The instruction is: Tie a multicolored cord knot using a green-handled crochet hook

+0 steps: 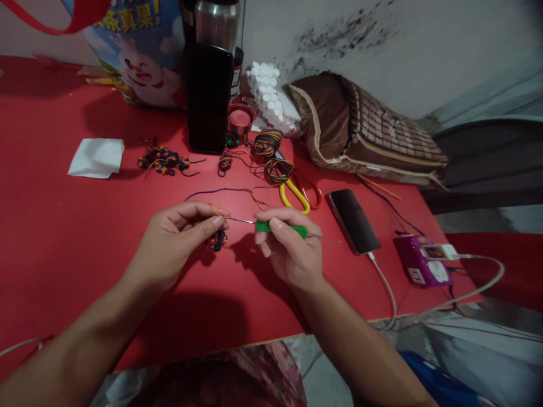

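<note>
One left hand (176,237) pinches one yarn piece (217,242); the right hand (294,251) grips one green-handled hook (282,228)

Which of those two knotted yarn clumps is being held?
The clump in the left hand, near the tip of the green-handled tool; the other clump lies on the table beside the white paper.

Just past the near edge of the bench (34,226) I can see the person's garment (275,376), dark maroon with blotches of pink and paler tones, the finer pattern blurred. The left forearm (102,316) and right forearm (356,339) are bare, tapering toward the wrists; the left hand (176,234) and right hand (294,243) are bare too.
</note>
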Motion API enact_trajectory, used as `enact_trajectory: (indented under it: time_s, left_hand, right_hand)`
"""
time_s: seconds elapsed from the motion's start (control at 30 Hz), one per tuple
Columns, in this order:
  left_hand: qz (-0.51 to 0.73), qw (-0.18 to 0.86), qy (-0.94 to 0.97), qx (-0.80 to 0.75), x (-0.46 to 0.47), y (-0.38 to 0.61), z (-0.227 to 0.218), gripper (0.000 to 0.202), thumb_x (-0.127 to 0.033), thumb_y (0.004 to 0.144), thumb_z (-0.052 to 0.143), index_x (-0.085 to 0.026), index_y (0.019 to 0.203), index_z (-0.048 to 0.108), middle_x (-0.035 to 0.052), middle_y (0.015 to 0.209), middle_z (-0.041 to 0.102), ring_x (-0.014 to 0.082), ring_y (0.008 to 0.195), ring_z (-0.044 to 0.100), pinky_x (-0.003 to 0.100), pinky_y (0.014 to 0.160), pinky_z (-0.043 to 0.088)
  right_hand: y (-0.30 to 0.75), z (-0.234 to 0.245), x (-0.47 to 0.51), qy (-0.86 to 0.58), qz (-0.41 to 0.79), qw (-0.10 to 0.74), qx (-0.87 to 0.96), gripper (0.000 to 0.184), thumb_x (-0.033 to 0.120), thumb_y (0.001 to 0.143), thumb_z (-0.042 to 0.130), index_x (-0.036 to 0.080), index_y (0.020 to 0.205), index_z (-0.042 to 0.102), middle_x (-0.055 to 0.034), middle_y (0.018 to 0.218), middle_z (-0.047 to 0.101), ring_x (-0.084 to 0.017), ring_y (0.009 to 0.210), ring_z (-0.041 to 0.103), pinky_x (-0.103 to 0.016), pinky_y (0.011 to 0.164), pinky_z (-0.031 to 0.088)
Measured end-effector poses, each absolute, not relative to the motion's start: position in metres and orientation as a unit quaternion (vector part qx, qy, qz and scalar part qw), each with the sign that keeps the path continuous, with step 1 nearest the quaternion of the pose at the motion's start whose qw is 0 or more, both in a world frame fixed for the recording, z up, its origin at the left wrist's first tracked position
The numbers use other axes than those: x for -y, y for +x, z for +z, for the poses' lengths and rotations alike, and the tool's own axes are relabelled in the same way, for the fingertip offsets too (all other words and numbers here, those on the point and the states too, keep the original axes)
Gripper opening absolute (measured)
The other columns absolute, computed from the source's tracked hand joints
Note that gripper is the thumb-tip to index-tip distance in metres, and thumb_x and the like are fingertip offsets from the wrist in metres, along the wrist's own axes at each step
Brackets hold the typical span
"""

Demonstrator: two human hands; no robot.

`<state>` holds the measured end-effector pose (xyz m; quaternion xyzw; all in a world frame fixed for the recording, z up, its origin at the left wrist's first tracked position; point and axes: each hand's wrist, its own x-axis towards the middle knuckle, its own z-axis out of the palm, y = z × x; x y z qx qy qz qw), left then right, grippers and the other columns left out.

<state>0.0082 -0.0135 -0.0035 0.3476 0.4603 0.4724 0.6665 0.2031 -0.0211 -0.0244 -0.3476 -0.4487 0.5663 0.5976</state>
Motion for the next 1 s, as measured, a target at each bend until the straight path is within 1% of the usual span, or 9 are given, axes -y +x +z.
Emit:
enact_trajectory:
  time_s: [0.17, 0.27, 0.47, 0.6, 0.67, 0.77, 0.83, 0.9, 1.0]
  left_hand:
    - [0.468, 0.668, 0.345, -0.464, 0.014, 0.008, -0.002, 0.008, -0.024, 0.084, 0.089, -0.019, 0.083, 0.083, 0.0018, 0.073, 0.075, 0.0120, 0.059, 0.067, 0.022, 0.055, 0.056]
    - [0.467, 0.669, 0.345, -0.463, 0.014, 0.009, -0.002, 0.008, -0.023, 0.083, 0.090, -0.019, 0.083, 0.084, 0.0018, 0.073, 0.076, 0.0107, 0.060, 0.067, 0.020, 0.057, 0.056]
    - [0.461, 0.676, 0.347, -0.458, 0.014, 0.010, -0.001, 0.009, -0.024, 0.081, 0.092, -0.020, 0.085, 0.085, 0.0010, 0.077, 0.077, 0.0088, 0.061, 0.067, 0.017, 0.056, 0.056]
    - [0.477, 0.671, 0.340, -0.455, 0.014, 0.010, 0.000, 0.013, -0.021, 0.077, 0.095, -0.019, 0.084, 0.084, 0.0012, 0.078, 0.077, 0.0102, 0.065, 0.068, 0.020, 0.062, 0.059]
    - [0.477, 0.676, 0.337, -0.450, 0.015, 0.010, 0.000, 0.015, -0.021, 0.077, 0.095, -0.020, 0.088, 0.085, 0.0012, 0.080, 0.077, 0.0109, 0.066, 0.069, 0.020, 0.062, 0.059]
    - [0.472, 0.677, 0.339, -0.452, 0.015, 0.008, 0.001, 0.028, -0.022, 0.078, 0.094, -0.022, 0.106, 0.087, 0.0000, 0.082, 0.074, 0.0107, 0.065, 0.068, 0.021, 0.058, 0.058]
    - [0.475, 0.671, 0.338, -0.458, 0.015, 0.008, 0.001, 0.036, -0.022, 0.078, 0.094, -0.023, 0.113, 0.087, -0.0004, 0.082, 0.072, 0.0110, 0.063, 0.066, 0.022, 0.054, 0.056]
    - [0.481, 0.663, 0.335, -0.465, 0.016, 0.009, 0.003, 0.037, -0.022, 0.077, 0.093, -0.021, 0.114, 0.086, 0.0000, 0.082, 0.072, 0.0112, 0.062, 0.065, 0.023, 0.054, 0.056]
    - [0.498, 0.642, 0.336, -0.475, 0.017, 0.011, 0.004, 0.038, -0.020, 0.076, 0.094, -0.021, 0.113, 0.086, 0.0003, 0.082, 0.073, 0.0111, 0.064, 0.067, 0.023, 0.061, 0.058]
  right_hand:
    - [0.202, -0.023, 0.021, -0.364, 0.570, 0.594, 0.435, 0.011, 0.030, 0.095, 0.076, 0.024, 0.095, 0.086, 0.0019, 0.064, 0.073, -0.008, 0.045, 0.053, -0.022, 0.045, 0.044]
    - [0.202, -0.024, 0.021, -0.349, 0.589, 0.585, 0.434, 0.011, 0.030, 0.096, 0.076, 0.025, 0.098, 0.086, 0.0019, 0.067, 0.075, -0.008, 0.047, 0.056, -0.022, 0.047, 0.046]
    - [0.201, -0.030, 0.024, -0.313, 0.621, 0.556, 0.456, 0.015, 0.031, 0.100, 0.075, 0.029, 0.112, 0.084, 0.0004, 0.080, 0.081, -0.009, 0.056, 0.068, -0.023, 0.055, 0.055]
    - [0.196, -0.030, 0.023, -0.326, 0.608, 0.579, 0.434, 0.015, 0.033, 0.098, 0.077, 0.026, 0.109, 0.083, 0.0003, 0.078, 0.080, -0.010, 0.055, 0.068, -0.026, 0.057, 0.060]
    - [0.193, -0.031, 0.023, -0.337, 0.601, 0.587, 0.426, 0.016, 0.036, 0.096, 0.077, 0.025, 0.108, 0.082, 0.0006, 0.076, 0.078, -0.011, 0.054, 0.066, -0.026, 0.056, 0.061]
    - [0.191, -0.032, 0.023, -0.339, 0.599, 0.586, 0.428, 0.019, 0.038, 0.096, 0.078, 0.025, 0.109, 0.082, 0.0006, 0.077, 0.078, -0.011, 0.055, 0.066, -0.027, 0.058, 0.061]
    - [0.191, -0.030, 0.024, -0.338, 0.593, 0.586, 0.437, 0.018, 0.036, 0.097, 0.077, 0.025, 0.110, 0.082, 0.0009, 0.078, 0.078, -0.010, 0.056, 0.067, -0.027, 0.060, 0.060]
    - [0.192, -0.022, 0.024, -0.346, 0.579, 0.582, 0.453, 0.015, 0.033, 0.098, 0.075, 0.026, 0.109, 0.082, 0.0014, 0.079, 0.078, -0.009, 0.057, 0.067, -0.026, 0.060, 0.059]
    - [0.191, -0.004, 0.022, -0.386, 0.554, 0.545, 0.497, 0.013, 0.031, 0.100, 0.074, 0.024, 0.108, 0.082, 0.0009, 0.078, 0.078, -0.010, 0.057, 0.067, -0.026, 0.058, 0.058]
